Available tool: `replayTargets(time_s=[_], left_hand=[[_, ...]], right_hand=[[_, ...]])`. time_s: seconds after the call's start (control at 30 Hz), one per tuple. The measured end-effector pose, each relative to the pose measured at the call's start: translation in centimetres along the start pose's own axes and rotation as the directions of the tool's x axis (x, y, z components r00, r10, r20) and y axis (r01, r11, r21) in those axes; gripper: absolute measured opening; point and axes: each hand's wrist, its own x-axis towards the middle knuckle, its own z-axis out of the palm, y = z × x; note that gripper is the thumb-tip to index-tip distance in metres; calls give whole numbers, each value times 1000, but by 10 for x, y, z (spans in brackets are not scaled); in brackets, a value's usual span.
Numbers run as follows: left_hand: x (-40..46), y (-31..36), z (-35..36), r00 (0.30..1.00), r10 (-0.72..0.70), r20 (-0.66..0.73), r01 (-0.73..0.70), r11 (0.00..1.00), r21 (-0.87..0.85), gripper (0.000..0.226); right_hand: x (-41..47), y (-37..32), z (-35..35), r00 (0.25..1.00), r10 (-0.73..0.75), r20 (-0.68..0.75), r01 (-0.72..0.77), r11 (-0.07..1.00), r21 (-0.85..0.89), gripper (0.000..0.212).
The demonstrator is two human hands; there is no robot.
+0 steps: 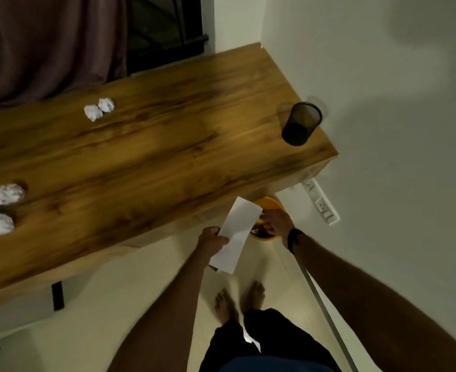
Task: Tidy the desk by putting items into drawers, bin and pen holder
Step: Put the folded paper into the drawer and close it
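Your left hand [212, 238] grips a white sheet of paper [236, 234] at its long edge, thumb on top and fingers curled beneath, so the sheet slants up and away from that hand toward the desk's near corner. Just past the paper's far end, your right hand [275, 224] reaches down over the orange bin [268, 204], which sits on the floor below the desk's corner. The fingers of that hand point into the bin and are partly hidden by the paper, so you cannot tell whether they hold anything. A dark band [294, 238] circles the right wrist.

Beyond both hands, the wooden desk [154, 146] stretches away to the left. Up and to the right of your right hand, a black mesh pen holder [300, 123] stands at the desk's wall-side end, appearing empty. Far to the left of your left hand, two crumpled paper balls [99, 108] lie touching each other near the desk's back edge, and two more, one [9, 194] above the other [1, 224], lie near the front edge beside some blurred items. A wall socket strip [320, 201] sits on the wall right of the bin.
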Motion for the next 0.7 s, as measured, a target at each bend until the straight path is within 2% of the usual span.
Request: replayTargets(time_s=[0.1, 0.17, 0.23, 0.33, 0.43, 0.47, 0.57, 0.7], left_hand=[[-3, -18, 12, 999, -35, 9, 35, 999, -4, 36], [-7, -25, 16, 999, -46, 6, 46, 999, -5, 38], [-8, -30, 16, 998, -57, -24, 57, 998, -12, 45], [-7, -40, 17, 992, -84, -89, 82, 996, -29, 56], [-10, -52, 21, 980, -143, -139, 136, 989, -58, 43], [-13, -56, 22, 976, -156, -151, 146, 986, -74, 38], [-20, -66, 21, 973, -164, -163, 151, 985, -89, 34], [-35, -80, 15, 969, -129, -210, 109, 989, -102, 44]], right_hand=[[19, 9, 0, 998, 50, -33, -47, 995, 90, 18], [32, 12, 4, 998, 66, 5, -65, 978, 200, 37], [51, 13, 11, 997, 61, 40, -71, 950, 304, 42], [78, 14, 28, 994, 80, 73, -102, 916, 387, 33], [103, 20, 46, 989, 103, 104, -139, 883, 448, 10], [108, 21, 51, 988, 100, 114, -143, 869, 474, 9], [118, 25, 60, 988, 110, 111, -153, 828, 539, 21], [122, 30, 63, 988, 87, 130, -144, 828, 542, 29]])
